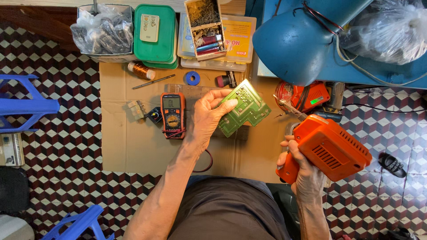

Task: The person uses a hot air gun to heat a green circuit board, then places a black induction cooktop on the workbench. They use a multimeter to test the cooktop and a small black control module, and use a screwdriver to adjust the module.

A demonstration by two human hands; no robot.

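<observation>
Left hand [209, 116] clamped on the edge of a green circuit board [246, 109], held tilted above the cardboard [129, 146] on the tiled floor. Right hand [299, 166] wrapped tight round the grip of an orange soldering gun [331, 146], its tip near the board's right corner. Multimeter [172, 114] lies just left of the left hand. Blue lamp [296, 42] hangs above the board. Green box [155, 33] at the cardboard's far edge.
</observation>
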